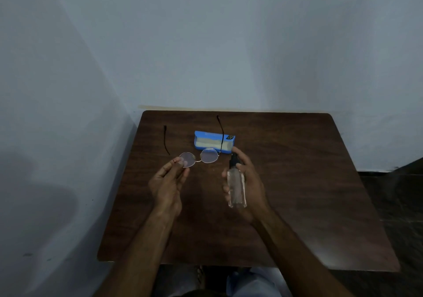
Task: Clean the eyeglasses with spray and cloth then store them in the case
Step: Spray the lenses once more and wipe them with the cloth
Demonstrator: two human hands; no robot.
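- My left grip [168,180] pinches the eyeglasses [199,158] by the outer rim of one lens, at centre frame, with the temples spread and pointing up-frame.
- My right grip [248,182] curls round the clear spray bottle [237,186], just right of the lenses.
- Above both, the blue case [214,142] lies open on the brown table [297,182].

Brown wooden table [297,205]; open blue case [214,142] on it.
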